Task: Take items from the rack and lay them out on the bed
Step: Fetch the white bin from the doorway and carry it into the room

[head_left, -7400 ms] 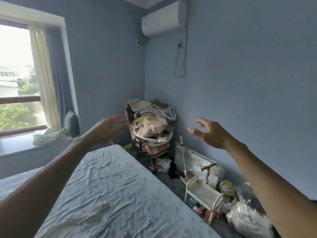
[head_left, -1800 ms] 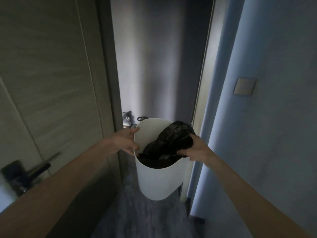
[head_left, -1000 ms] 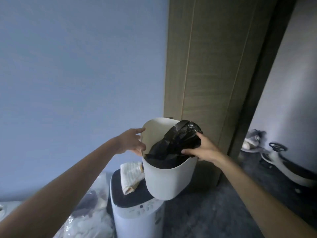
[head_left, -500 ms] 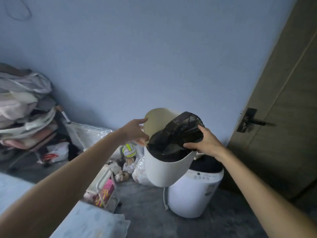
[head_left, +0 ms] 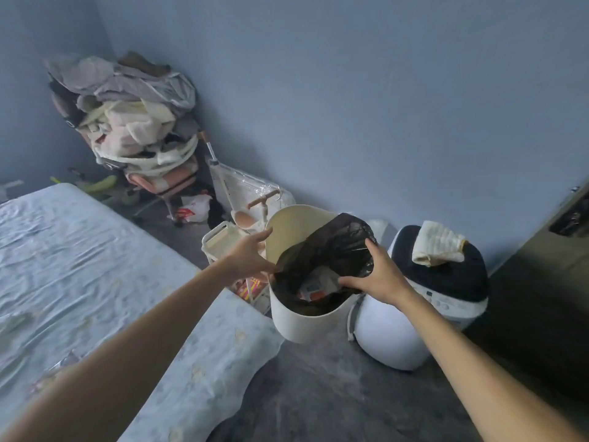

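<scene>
Gripping the rim of a white round plastic bin [head_left: 301, 320] at frame centre with my left hand [head_left: 250, 254] and right hand [head_left: 377, 277], I see the clothes-heaped rack [head_left: 137, 129] upper left, beyond the pale-blue-sheeted bed [head_left: 79, 250].

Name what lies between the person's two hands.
In the head view, a white bin lined with a black bag sits between the left hand and the right hand, which both hold its rim.

The bin [head_left: 299, 317] is smooth, matt white plastic, lined with a thin, crinkled, glossy black plastic bag [head_left: 334, 247]. The bed sheet [head_left: 95, 250] is wrinkled pale cloth. The washer [head_left: 382, 339] has a glossy white plastic shell; the towel [head_left: 438, 244] is ribbed cream cloth.
</scene>
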The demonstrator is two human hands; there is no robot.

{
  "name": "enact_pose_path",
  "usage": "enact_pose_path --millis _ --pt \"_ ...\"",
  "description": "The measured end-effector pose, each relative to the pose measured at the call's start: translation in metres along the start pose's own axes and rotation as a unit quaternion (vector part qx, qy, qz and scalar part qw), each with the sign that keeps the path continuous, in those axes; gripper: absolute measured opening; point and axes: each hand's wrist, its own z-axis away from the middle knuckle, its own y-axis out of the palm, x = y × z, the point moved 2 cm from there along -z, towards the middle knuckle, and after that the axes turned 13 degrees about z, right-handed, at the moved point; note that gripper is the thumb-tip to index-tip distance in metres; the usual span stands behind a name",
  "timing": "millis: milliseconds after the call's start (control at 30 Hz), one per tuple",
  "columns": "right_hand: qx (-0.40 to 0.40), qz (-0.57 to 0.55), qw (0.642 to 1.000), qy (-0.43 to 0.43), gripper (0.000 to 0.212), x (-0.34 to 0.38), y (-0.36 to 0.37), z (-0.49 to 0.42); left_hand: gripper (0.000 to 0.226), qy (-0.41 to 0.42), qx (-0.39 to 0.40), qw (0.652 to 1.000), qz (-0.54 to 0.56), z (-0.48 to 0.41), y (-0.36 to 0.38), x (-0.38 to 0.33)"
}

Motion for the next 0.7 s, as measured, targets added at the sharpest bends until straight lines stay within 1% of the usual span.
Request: enact_pose_path --millis 167,267,333,400,467,533,633,700 --pt "0.017 0.009 1.0 0.005 0.129 -0.04 0.078 -0.015 0.109 -0.044 0.013 0.999 -0.01 -0.026 0.022 0.084" --pt "0.016 0.005 1.0 0.0 0.131 -0.078 0.133 -0.032 0.122 -0.058 0.012 0.998 -0.016 -0.051 0.042 0.15" --pt "0.02 0.004 1.0 0.002 0.13 -0.109 0.177 -0.043 0.122 -0.07 0.01 0.997 -0.005 -0.069 0.055 0.204" --pt "0.018 -0.015 1.0 0.001 0.129 -0.144 0.228 -0.05 0.119 -0.06 0.019 0.998 -0.005 -0.089 0.071 0.265" --pt "-0.002 -0.024 1.0 0.005 0.14 -0.181 0.282 -0.059 0.121 -0.035 0.023 0.999 -0.002 -0.112 0.087 0.321" --pt "-0.016 -0.012 1.0 0.005 0.148 -0.222 0.338 -0.071 0.113 -0.041 0.029 0.999 0.003 -0.132 0.105 0.375" --pt "-0.03 0.002 1.0 0.002 0.144 -0.279 0.422 -0.079 0.107 -0.034 0.033 0.999 0.015 -0.154 0.129 0.45" --pt "-0.042 0.003 0.999 0.012 0.142 -0.308 0.471 -0.078 0.098 -0.011 0.042 0.999 0.002 -0.164 0.145 0.496"
